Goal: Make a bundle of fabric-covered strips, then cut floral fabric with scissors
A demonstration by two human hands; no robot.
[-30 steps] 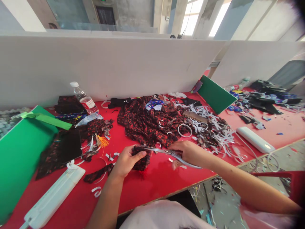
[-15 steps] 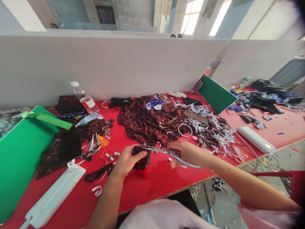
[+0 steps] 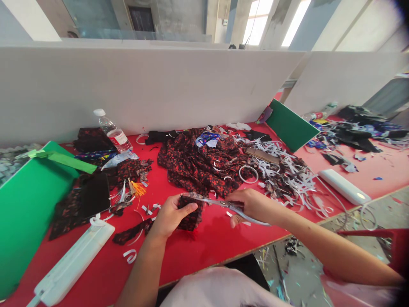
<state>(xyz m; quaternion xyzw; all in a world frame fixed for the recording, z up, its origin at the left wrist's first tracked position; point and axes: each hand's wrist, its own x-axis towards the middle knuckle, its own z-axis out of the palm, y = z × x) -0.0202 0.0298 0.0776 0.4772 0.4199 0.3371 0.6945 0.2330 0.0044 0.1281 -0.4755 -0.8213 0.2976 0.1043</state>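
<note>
1. Head view, and here's the left hand [image 3: 172,215] pinching a folded black-and-red cloth piece [image 3: 191,219], thumb pressed on top, fingers curled behind; the piece sits just above the red table [image 3: 217,256], near the middle of its front side.
2. Over to the right hand [image 3: 252,207]: fingers wrapped round the handles of the scissors [image 3: 238,209], blades pointing left, tips right at the cloth's upper edge!
3. Containers now: a clear capped bottle [image 3: 116,135] leans at back left, red-and-white label showing; how much it holds, I can't tell. Another bottle [image 3: 315,116] lies far right beside a scrap pile, contents too small to read.
4. Just beyond the hands, a heap of patterned cloth [image 3: 191,160], with a white ring [image 3: 248,182] beside its right side and a tangle of white strips [image 3: 297,181] further right.
5. Edges: the front edge runs slantwise beneath both forearms, a pale partition [image 3: 153,89] walls the back, and green boards stand left [image 3: 19,226] and right [image 3: 290,125].
6. Room to move: red surface stretches from the cloth piece to the front edge; a long white case [image 3: 75,260] lies left of the left forearm, well apart.
</note>
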